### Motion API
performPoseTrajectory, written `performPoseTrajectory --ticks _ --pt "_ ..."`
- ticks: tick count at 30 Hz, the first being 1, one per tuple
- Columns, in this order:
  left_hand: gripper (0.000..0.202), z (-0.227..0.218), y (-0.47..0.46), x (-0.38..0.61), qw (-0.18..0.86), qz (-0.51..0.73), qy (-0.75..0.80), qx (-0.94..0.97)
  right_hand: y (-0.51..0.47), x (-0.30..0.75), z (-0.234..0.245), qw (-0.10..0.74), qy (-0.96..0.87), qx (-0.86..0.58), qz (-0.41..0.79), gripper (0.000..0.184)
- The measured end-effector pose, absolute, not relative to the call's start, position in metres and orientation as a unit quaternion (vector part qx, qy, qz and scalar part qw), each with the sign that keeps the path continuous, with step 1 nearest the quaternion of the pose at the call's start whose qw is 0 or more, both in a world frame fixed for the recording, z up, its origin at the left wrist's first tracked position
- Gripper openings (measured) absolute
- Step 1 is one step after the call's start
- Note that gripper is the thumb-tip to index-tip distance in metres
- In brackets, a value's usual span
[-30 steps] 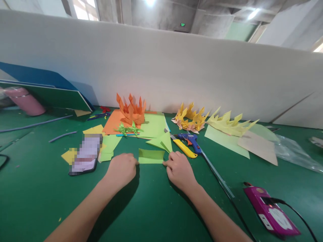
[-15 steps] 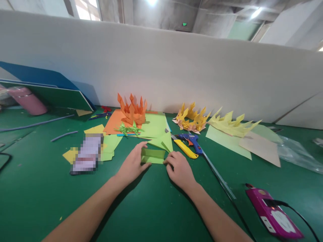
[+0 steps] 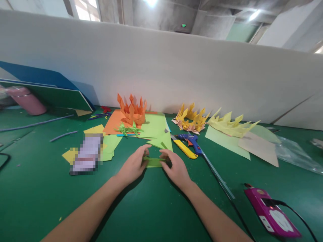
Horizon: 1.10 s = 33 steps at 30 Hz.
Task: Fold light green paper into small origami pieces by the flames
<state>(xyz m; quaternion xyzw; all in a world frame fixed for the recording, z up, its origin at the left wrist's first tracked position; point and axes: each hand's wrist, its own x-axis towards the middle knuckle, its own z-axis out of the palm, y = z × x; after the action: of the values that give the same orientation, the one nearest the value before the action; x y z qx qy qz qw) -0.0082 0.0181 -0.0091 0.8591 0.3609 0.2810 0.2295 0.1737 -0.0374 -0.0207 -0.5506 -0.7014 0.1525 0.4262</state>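
Observation:
Between my hands is a small piece of green paper (image 3: 154, 163), folded lengthwise, low over the green table. My left hand (image 3: 135, 163) grips its left end between thumb and fingers. The right end is pinched by my right hand (image 3: 174, 166), with the fingers curled over it. Just beyond lie larger light-green paper sheets (image 3: 156, 125), with small folded green paper shapes (image 3: 129, 129) on them. A yellow utility knife (image 3: 185, 149) and a blue glue gun (image 3: 193, 142) rest to the right of my right hand.
An orange paper crown (image 3: 132, 112) stands at the back, with a yellow paper crown (image 3: 191, 119) and a pale yellow paper strip (image 3: 230, 124) to its right. A blurred phone-like object (image 3: 87, 153) lies left. A magenta power strip (image 3: 271, 211) with a cord sits front right.
The green paper has gone from lying partly opened with a crease to being folded up narrower. Both hands have shifted slightly nearer me, and my right hand now grips its end.

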Motion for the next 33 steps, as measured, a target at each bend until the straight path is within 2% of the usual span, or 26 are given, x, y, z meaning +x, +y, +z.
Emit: performPoseTrajectory --ticks 7,12,18,26,30,33 --pt "0.036 -0.005 0.016 -0.007 0.166 0.244 0.318 0.901 -0.036 0.173 -0.017 0.39 -0.745 -0.529 0.117 0.018" --pt "0.027 0.001 0.017 -0.008 0.117 0.226 0.283 0.925 -0.035 0.174 -0.018 0.387 -0.735 -0.545 0.113 0.027" --pt "0.012 0.004 0.016 -0.009 0.127 0.191 0.293 0.928 -0.034 0.175 -0.019 0.375 -0.735 -0.554 0.111 0.029" --pt "0.016 0.002 0.017 -0.011 0.098 0.171 0.317 0.928 -0.036 0.18 -0.019 0.37 -0.748 -0.544 0.092 0.041" --pt "0.018 0.001 0.018 -0.01 0.15 0.228 0.358 0.893 -0.039 0.178 -0.017 0.409 -0.727 -0.535 0.131 0.045" --pt "0.014 0.0 0.017 -0.008 0.23 0.273 0.389 0.849 -0.04 0.173 -0.016 0.446 -0.692 -0.544 0.164 0.029"
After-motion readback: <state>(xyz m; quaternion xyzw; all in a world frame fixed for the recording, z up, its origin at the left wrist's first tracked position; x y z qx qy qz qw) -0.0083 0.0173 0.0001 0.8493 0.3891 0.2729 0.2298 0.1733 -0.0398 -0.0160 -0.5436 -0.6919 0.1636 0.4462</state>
